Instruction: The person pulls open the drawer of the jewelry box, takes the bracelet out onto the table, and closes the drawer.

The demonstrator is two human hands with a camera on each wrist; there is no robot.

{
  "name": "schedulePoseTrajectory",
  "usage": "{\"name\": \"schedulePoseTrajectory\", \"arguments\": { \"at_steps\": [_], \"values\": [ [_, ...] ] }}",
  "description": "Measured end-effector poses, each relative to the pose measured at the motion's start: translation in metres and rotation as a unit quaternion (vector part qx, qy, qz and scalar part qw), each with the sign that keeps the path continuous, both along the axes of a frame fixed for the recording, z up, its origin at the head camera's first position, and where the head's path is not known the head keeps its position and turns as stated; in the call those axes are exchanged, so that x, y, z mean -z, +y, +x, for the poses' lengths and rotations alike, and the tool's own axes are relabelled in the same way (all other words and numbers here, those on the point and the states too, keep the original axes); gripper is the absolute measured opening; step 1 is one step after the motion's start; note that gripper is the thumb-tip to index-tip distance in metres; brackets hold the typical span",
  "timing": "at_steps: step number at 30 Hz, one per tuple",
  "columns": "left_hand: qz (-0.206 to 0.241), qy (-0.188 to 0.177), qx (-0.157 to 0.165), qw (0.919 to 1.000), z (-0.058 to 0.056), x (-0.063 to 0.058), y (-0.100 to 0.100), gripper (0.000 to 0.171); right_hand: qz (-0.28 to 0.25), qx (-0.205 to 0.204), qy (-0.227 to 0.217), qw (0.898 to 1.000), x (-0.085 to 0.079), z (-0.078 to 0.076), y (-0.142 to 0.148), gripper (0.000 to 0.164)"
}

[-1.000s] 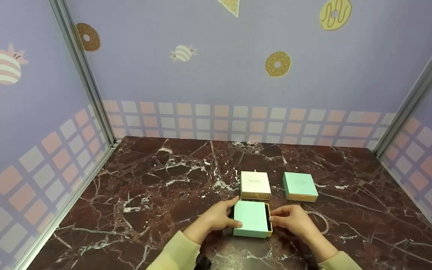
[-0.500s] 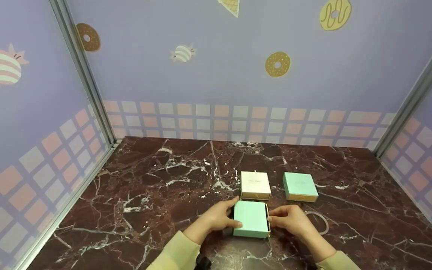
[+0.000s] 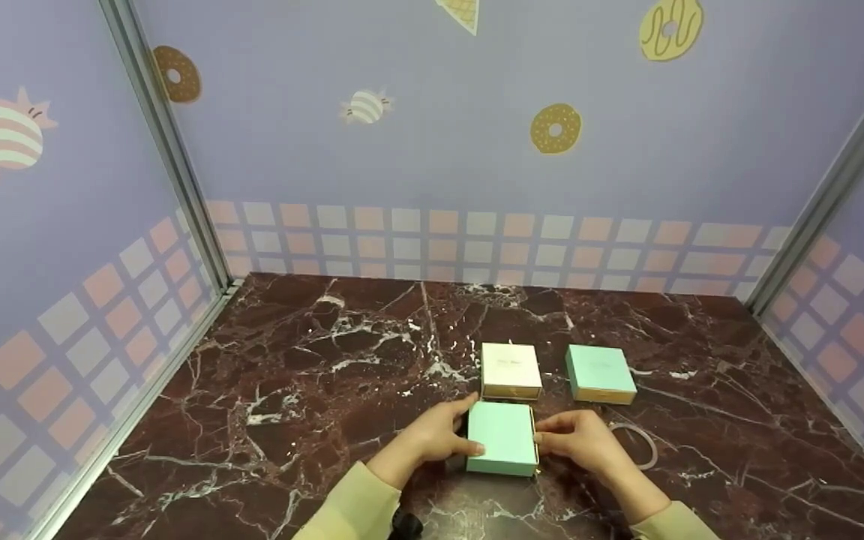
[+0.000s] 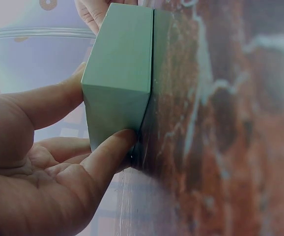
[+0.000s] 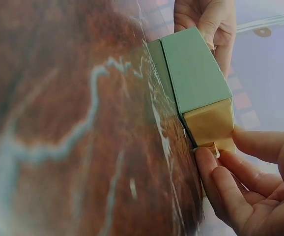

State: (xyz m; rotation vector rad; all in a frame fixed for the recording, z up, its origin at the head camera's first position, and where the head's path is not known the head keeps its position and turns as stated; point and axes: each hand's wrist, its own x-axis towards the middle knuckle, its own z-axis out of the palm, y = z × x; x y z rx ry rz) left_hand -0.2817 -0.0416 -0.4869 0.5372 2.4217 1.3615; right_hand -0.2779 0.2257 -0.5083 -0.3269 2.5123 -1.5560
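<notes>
A mint-green drawer box [image 3: 501, 437] lies on the table before me. Its gold inner drawer [image 5: 208, 120] is pushed in nearly flush, with a small ribbon tab [image 5: 213, 148] on its end. My left hand [image 3: 433, 431] grips the sleeve from the left, thumb on the near side and fingers on the far side. At the right end my right hand [image 3: 582, 439] has its thumb and fingertips gathered on the drawer's gold face, around the tab. The inside of the box is hidden.
Behind the held box stands a cream box [image 3: 511, 367], close to it. Another mint box [image 3: 601, 371] with a gold front is farther right. A pale ring-shaped band [image 3: 646, 442] lies beyond my right wrist on the dark marbled table [image 3: 312, 420]. Patterned walls [image 3: 432, 150] enclose the table.
The gold drawer has slid left into the green sleeve, closing the dark gap at its right end. My right hand has moved slightly left with it; my left hand stays put.
</notes>
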Motion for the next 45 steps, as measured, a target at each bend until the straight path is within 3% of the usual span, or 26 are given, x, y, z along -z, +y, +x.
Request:
{"name": "schedulePoseTrajectory", "arguments": {
  "at_steps": [13,26,45],
  "values": [
    [0.007,-0.012,-0.001,0.9999,0.0,-0.0004,-0.0008,0.087,-0.023,-0.013,-0.006,1.0,-0.0027,0.001,-0.0009,0.035],
    [0.003,-0.006,0.002,1.0,-0.0005,0.0002,-0.0002,0.087,-0.001,-0.037,0.002,0.999,0.0008,0.0003,-0.0001,0.034],
    [-0.004,0.007,0.006,0.9999,0.001,-0.001,-0.0005,0.088,-0.013,-0.024,-0.031,0.999,-0.0016,0.0022,-0.0006,0.036]
  ]
}}
